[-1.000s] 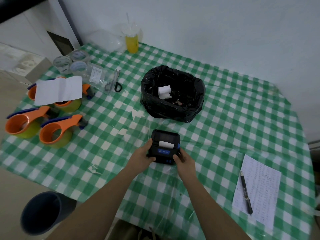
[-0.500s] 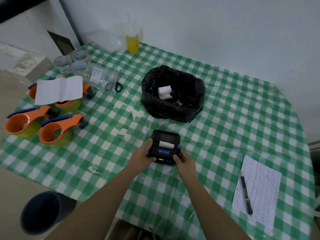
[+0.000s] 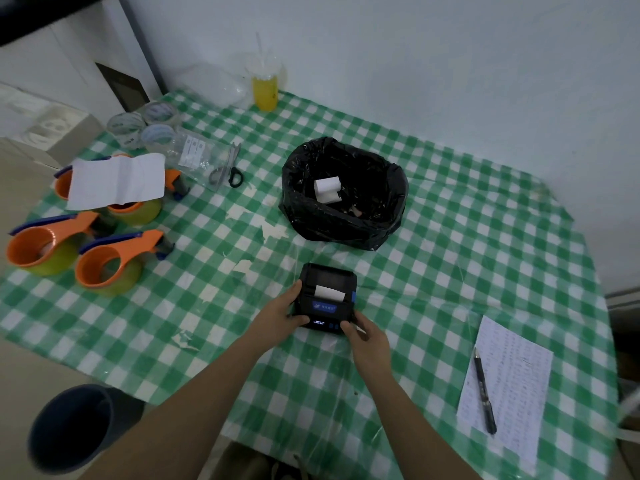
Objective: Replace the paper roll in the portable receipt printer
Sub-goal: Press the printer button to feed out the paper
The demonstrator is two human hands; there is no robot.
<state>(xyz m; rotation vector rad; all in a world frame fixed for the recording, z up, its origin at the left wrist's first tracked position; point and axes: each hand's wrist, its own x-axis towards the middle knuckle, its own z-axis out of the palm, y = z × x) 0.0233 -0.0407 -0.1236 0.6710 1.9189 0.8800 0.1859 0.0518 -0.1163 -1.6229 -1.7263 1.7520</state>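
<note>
The black portable receipt printer (image 3: 327, 289) rests on the green checked tablecloth, lid shut, with a short white paper strip (image 3: 329, 293) sticking out of its slot. My left hand (image 3: 278, 315) grips its left side, thumb on top. At the front right corner my right hand (image 3: 367, 341) holds the printer, fingertips by the lit front panel. A white paper roll (image 3: 327, 189) lies in the black bag-lined bin (image 3: 381, 223) behind the printer.
Three orange tape dispensers (image 3: 107, 261) and a folded white sheet (image 3: 116, 180) occupy the left side. Scissors (image 3: 230, 169), tape rolls and a yellow drink cup (image 3: 265, 88) stand at the back. A written sheet with a pen (image 3: 485, 393) lies right. A dark bucket (image 3: 72, 427) stands below the table edge.
My right hand has slid slightly toward the printer's front right corner. The printer and left hand stay where they were.
</note>
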